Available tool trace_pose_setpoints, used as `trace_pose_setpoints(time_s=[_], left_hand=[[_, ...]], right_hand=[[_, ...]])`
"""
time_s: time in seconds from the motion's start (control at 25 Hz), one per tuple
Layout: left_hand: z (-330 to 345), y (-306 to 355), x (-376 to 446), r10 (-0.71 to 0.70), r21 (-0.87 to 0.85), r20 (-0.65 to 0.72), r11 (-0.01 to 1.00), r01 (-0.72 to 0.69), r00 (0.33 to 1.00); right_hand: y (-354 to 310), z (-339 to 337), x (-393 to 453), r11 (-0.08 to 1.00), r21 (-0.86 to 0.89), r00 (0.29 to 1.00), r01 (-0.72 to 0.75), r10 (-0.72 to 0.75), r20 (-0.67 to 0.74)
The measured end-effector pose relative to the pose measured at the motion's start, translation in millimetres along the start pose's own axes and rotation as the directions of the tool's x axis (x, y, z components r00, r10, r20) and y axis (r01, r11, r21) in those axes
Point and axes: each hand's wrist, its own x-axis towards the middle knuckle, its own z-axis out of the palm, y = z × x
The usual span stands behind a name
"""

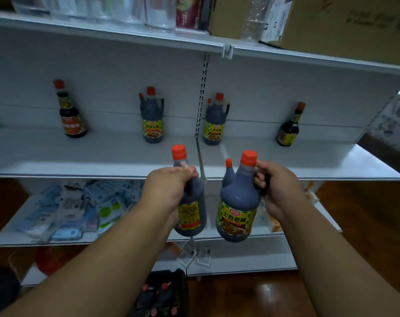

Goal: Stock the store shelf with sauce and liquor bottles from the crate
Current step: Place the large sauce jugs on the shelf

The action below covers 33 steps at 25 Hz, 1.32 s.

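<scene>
Crate (162,296) sits lowest in view, below and behind both hands, dark, with several red-capped bottles left inside; details blurry.

Left hand (169,186) has its fingers (189,170) curled round the neck and handle area of 1 dark sauce bottle (189,209), thumb up near the red cap. Right hand (279,186) has its fingers (259,181) hooked through the handle of a 2nd sauce bottle (237,202), which has a yellow label and a small side spout. Both bottles hang in the air, upright-ish, just short of the middle shelf (103,154) front edge, the 2 bodies near each other but apart.

Beyond the fingers, 4 bottles already stand at the back of that shelf: 2 handled jugs, (152,117) and (216,121), straight ahead, 1 slim bottle (71,113) far left, 1 slim bottle (290,126) far right.

Risks, judged:
- Bottles are below shelf level; pushing forward without lifting could knock the bases on the shelf lip.
- Neck-only grips let heavy bottles swing and clack together.
- Left grip sits high and narrow, so slip is likelier there.
- The upright divider (200,156) lies between the 2 hands; either bottle could clip it.
- Overreaching could topple the standing jugs.
</scene>
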Motion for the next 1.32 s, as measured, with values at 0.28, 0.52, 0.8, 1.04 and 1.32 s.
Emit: trace_pose_setpoints(time_s=[0.28,0.52,0.8,1.04,1.32], left_hand=[[56,4,55,0.035,0.114,0.086,0.992,-0.045,0.996],[137,-1,107,0.149,0.136,0.073,0.978,-0.158,0.986],[235,-19,163,0.263,0.286,-0.034,0.927,-0.242,0.964],[290,-30,191,0.396,0.53,-0.083,0.794,-0.296,0.915],[295,-44,190,0.542,0.51,-0.093,0.746,-0.427,0.835]], right_hand=[[-12,-15,59,0.99,0.14,0.99,0.003,0.017,-0.142],[-34,-56,147,0.991,0.12,0.994,0.067,-0.055,-0.1],[-37,-108,264,0.995,0.098,0.997,-0.001,0.009,-0.076],[-42,-133,322,0.992,-0.078,0.994,-0.104,0.099,-0.055],[-37,-150,337,0.919,-0.375,0.993,0.117,-0.115,0.028]])
